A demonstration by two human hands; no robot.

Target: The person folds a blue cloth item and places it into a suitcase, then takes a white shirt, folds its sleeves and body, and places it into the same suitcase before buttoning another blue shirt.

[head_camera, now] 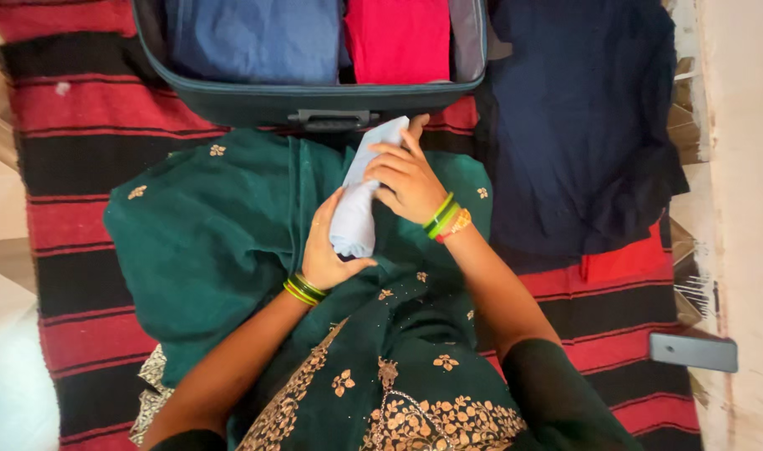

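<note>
While both hands work just below the open suitcase [314,104], they grip a pale blue rolled cloth [358,205] between them. Cupped around the roll's lower end, the left hand [324,246] seems to keep the layers from loosening; the right hand [408,179] wraps its fingers [390,159] over the upper part, apparently holding the roll tight. Its long axis runs nearly upright, tilted slightly right, the top end pointing at the suitcase's handle [331,119]. Below the suitcase, a green embroidered garment [214,242] lies under the hands.
</note>
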